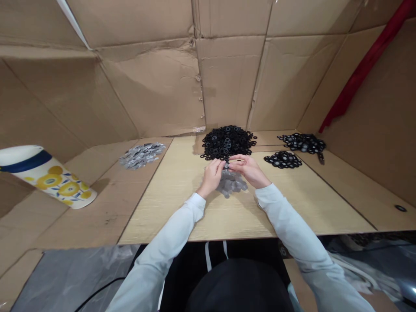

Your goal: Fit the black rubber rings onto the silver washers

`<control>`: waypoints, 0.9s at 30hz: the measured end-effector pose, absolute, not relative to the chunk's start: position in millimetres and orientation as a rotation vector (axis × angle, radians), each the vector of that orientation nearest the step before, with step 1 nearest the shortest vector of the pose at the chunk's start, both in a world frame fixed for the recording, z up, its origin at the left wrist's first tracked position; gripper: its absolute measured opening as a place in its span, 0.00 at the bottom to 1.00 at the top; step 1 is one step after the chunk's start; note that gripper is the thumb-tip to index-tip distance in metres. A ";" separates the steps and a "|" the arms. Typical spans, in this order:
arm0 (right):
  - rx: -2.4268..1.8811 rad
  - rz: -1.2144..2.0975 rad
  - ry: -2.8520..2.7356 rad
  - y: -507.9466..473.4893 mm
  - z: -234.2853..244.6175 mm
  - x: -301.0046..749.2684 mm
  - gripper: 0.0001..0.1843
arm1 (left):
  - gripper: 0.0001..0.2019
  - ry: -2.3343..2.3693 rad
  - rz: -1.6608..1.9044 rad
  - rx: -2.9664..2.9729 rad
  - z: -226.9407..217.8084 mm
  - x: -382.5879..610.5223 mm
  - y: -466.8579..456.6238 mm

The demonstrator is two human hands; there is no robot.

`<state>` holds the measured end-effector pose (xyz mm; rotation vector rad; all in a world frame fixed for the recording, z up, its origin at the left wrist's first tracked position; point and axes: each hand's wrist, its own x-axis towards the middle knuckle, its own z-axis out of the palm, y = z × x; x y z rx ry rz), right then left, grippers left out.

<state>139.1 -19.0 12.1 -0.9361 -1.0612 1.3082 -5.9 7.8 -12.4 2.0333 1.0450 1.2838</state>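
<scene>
My left hand [212, 175] and my right hand [247, 168] meet over the middle of the wooden board [182, 208], fingertips pinched together on a small part I cannot name. Just under them lies a small heap of grey metal discs [231, 183]. Behind the hands sits a big pile of black rubber rings [227, 142]. Both sleeves are pale.
A second heap of grey discs [141, 154] lies at the left. Two piles of assembled black rings [283, 159] [303, 142] lie at the right, and one stray ring [401, 208] sits far right. A flowered cup [45, 175] lies tilted at the left. Cardboard walls [156, 82] enclose the bench.
</scene>
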 end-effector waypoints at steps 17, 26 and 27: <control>-1.112 0.947 -1.404 -8.3 -2.1 141.0 0.15 | 0.18 1.110 1.090 2.567 -10.2 -12.2 8.1; -1.010 1.077 -1.487 -7.0 -3.6 142.5 0.18 | 0.17 0.903 0.833 2.980 -0.9 -21.7 7.3; -1.012 1.087 -1.441 -7.4 -2.7 141.7 0.18 | 0.17 0.916 0.879 2.962 -1.6 -20.7 7.1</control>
